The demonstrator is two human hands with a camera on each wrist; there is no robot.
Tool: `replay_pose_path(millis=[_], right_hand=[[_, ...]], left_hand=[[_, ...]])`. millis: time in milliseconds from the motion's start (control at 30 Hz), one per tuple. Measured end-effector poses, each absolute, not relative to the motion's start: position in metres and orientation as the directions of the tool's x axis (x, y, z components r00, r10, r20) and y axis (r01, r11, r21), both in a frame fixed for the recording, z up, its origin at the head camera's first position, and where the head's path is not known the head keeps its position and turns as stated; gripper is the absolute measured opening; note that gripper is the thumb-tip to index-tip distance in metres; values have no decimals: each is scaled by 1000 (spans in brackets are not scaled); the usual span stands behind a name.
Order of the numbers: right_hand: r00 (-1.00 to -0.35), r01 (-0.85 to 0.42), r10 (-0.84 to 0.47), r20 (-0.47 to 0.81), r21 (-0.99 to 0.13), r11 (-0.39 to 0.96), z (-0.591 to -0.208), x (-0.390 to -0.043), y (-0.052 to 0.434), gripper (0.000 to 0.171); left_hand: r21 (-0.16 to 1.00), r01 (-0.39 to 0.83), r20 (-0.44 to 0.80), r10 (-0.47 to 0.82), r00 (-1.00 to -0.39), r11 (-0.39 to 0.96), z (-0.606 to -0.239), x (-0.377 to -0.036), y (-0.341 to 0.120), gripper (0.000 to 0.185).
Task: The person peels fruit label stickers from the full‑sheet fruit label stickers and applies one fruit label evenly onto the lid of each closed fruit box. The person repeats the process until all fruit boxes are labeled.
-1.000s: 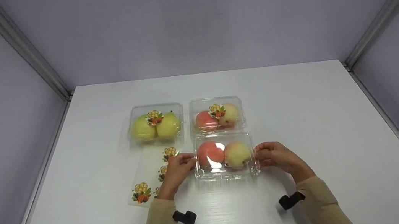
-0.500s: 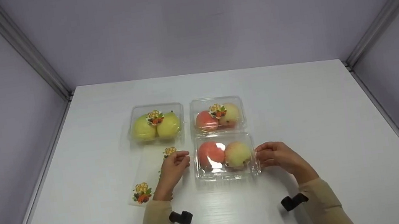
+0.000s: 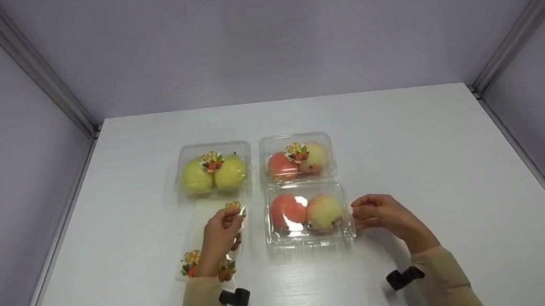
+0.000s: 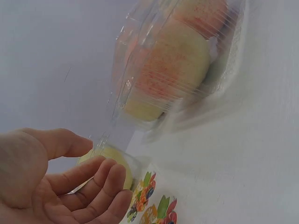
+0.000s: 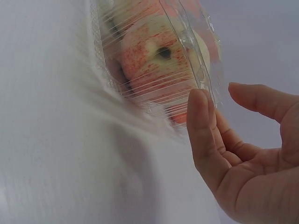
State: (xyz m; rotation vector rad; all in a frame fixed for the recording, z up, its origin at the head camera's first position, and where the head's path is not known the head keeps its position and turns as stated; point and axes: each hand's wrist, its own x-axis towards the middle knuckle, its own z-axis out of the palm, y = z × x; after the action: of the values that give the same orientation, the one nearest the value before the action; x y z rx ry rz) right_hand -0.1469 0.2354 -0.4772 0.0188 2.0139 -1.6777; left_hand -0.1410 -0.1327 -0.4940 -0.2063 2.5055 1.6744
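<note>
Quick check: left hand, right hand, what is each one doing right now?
Left hand: open, holding nothing, over the sticker sheet.
Right hand: open, fingers relaxed beside the near clear fruit box, gripping nothing.

Left hand [image 3: 219,231]: extended forward, palm turned inward, fingers [image 4: 100,184] loosely curved, holding nothing. Right hand [image 3: 383,213]: extended forward, fingers [image 5: 201,121] relaxed and slightly bent, thumb apart, holding nothing. Both forearms wear beige sleeves, each with a black wrist mount.
</note>
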Motion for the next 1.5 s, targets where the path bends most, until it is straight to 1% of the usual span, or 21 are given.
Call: replay_pose_path(millis=[200, 367, 567, 800, 1200, 1367, 1500], right_hand=[[-870, 320, -313, -382, -919, 232, -475, -145, 235, 40], [-870, 324, -312, -383, -919, 225, -473, -143, 234, 42], [-874, 324, -297, -386, -916, 236, -471, -143, 232, 43], [-875, 318, -304, -378, -920, 229, -471, -142, 233, 42], [-877, 313, -302, -372, -922, 226, -473, -141, 234, 40], [-877, 334, -285, -387, -917, 218, -475, -141, 234, 36], [-879, 340, -276, -388, -917, 207, -476, -142, 234, 34]], left_hand=[[896, -187, -175, -65, -982, 404, -495, -137, -151, 30], [866, -190, -165, -95, -982, 463, -496, -137, -162, 33], [843, -202, -136, -165, -977, 498, -496, -137, -170, 32], [788, -219, -91, -242, -966, 576, -499, -136, -182, 32], [708, -334, -180, -297, -938, 622, -498, -131, -195, 44], [668, -341, -210, -273, -939, 661, -498, -128, -199, 51], [660, -336, -236, -240, -942, 672, -498, -127, -200, 55]])
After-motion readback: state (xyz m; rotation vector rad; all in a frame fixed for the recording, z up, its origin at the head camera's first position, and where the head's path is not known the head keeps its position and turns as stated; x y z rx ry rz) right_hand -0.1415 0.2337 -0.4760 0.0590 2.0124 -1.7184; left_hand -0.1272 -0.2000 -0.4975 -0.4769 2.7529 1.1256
